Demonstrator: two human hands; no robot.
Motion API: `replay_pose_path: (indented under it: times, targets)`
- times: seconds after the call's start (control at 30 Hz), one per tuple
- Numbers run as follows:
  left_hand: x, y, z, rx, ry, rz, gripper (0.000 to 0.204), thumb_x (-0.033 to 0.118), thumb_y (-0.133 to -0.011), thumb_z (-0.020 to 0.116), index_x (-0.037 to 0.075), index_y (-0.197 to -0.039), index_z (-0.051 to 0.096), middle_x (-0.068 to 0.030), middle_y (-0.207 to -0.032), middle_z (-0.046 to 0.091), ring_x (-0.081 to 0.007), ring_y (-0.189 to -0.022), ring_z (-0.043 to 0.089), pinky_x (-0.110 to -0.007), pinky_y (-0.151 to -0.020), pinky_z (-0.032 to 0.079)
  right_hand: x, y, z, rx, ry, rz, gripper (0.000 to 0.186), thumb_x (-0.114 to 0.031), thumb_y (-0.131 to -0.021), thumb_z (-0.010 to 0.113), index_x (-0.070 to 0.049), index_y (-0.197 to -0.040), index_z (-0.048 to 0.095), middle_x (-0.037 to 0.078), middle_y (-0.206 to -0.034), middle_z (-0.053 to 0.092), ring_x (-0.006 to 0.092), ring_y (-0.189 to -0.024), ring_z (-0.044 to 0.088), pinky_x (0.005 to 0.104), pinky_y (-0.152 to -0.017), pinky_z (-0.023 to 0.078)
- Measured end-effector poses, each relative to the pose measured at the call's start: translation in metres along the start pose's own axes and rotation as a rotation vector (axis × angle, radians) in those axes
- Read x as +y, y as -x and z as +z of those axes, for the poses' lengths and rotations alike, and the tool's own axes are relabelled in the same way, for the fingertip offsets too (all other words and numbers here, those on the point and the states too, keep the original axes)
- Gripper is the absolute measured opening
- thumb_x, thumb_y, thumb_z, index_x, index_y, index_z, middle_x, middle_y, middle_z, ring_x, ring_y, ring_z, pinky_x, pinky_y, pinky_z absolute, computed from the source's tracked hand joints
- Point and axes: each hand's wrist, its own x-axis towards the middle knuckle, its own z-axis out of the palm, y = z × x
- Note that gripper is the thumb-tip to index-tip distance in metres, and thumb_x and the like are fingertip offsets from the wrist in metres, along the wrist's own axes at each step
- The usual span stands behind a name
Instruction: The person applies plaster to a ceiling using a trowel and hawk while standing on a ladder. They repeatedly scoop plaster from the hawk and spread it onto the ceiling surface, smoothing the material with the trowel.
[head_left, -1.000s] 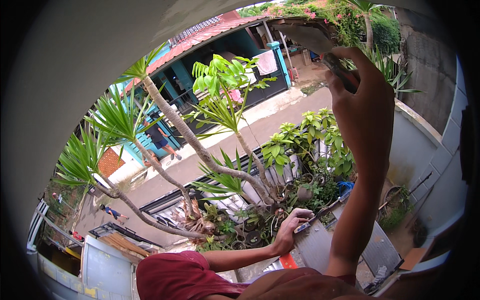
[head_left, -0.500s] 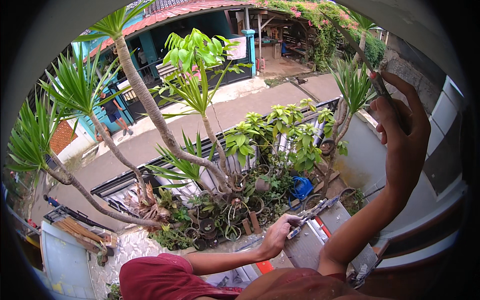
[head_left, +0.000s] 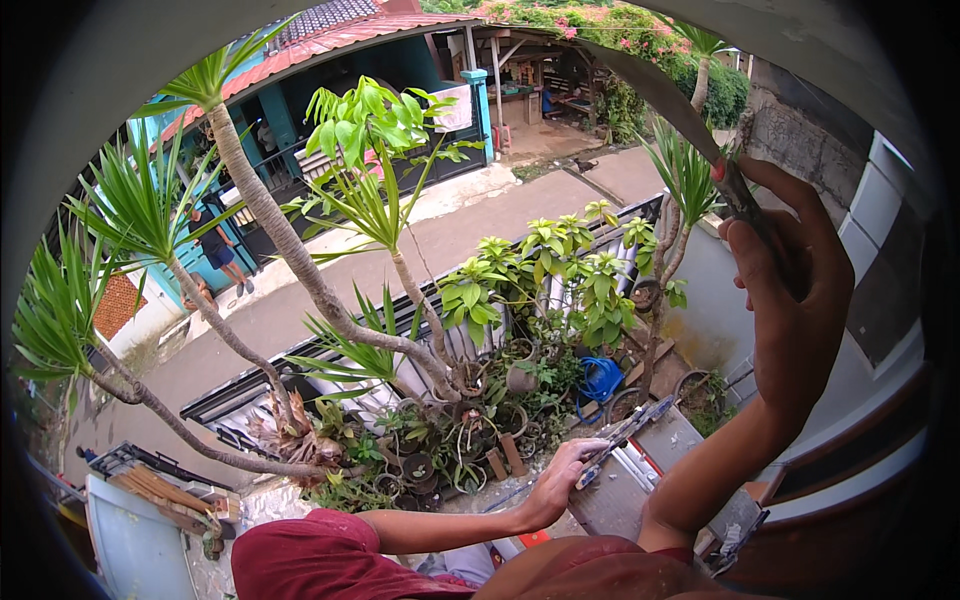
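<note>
My right hand [head_left: 790, 255] is raised at the upper right, its fingers wrapped round the handle of a long tool with a flat grey blade [head_left: 665, 100]. The blade points up and to the left, with a red spot near the grip. Lower down, my left hand [head_left: 560, 485] has whitish dust on its fingers. They are closed over a narrow, paint-spattered bar [head_left: 630, 428] at the end of a grey platform [head_left: 610, 505]. My right forearm crosses in front of part of that platform.
Below are potted plants [head_left: 420, 465], a leafy shrub [head_left: 560, 270] and tall bent trunks [head_left: 300, 240]. A blue hose [head_left: 600, 378] lies among the pots. Beyond the fence runs a street [head_left: 540, 200], where a person [head_left: 215, 250] stands. A pale ceiling edge [head_left: 850, 60] curves overhead.
The raised blade has turned and shows more of its broad face. The view has shifted slightly, and my left hand stays on the bar.
</note>
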Motion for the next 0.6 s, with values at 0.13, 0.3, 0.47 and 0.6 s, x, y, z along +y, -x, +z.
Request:
replay_pose_path:
  times: [0.13, 0.3, 0.47, 0.6]
  targets:
    - [0.004, -0.004, -0.005, -0.072, -0.085, 0.055, 0.050, 0.026, -0.106, 0.032, 0.002, -0.145, 0.051, -0.0180, -0.147, 0.050, -0.0312, -0.143, 0.041, -0.041, -0.122, 0.025, 0.002, -0.002, -0.008, 0.009, 0.077, 0.007, 0.032, -0.003, -0.091, 0.067, -0.007, -0.123, 0.069, -0.002, -0.084, 0.066, 0.0014, -0.069, 0.048, 0.0186, -0.063, 0.035]
    - [-0.002, -0.005, -0.005, -0.067, -0.100, 0.092, 0.051, 0.028, -0.107, 0.032, 0.003, -0.146, 0.051, -0.0177, -0.147, 0.051, -0.0319, -0.142, 0.042, -0.042, -0.122, 0.026, 0.001, -0.005, 0.003, -0.011, 0.007, 0.029, 0.033, -0.003, -0.091, 0.066, -0.005, -0.124, 0.069, 0.000, -0.096, 0.071, 0.0016, -0.074, 0.049, 0.0189, -0.067, 0.038]
    - [0.005, -0.007, -0.004, -0.011, -0.135, 0.124, 0.049, 0.026, -0.105, 0.035, 0.003, -0.145, 0.052, -0.0175, -0.146, 0.052, -0.0322, -0.141, 0.043, -0.043, -0.122, 0.028, 0.009, -0.008, 0.017, -0.032, 0.022, 0.024, 0.033, -0.004, -0.091, 0.066, -0.006, -0.124, 0.069, -0.001, -0.094, 0.070, 0.0020, -0.072, 0.048, 0.0199, -0.066, 0.038]
    - [-0.007, -0.007, 0.000, -0.037, -0.125, 0.126, 0.055, 0.034, -0.104, 0.035, 0.002, -0.146, 0.050, -0.0166, -0.151, 0.048, -0.0330, -0.144, 0.038, -0.044, -0.123, 0.023, 0.025, -0.011, 0.022, -0.110, 0.096, 0.038, 0.036, -0.005, -0.092, 0.066, -0.009, -0.127, 0.069, -0.002, -0.087, 0.068, 0.0015, -0.064, 0.044, 0.0197, -0.059, 0.034]
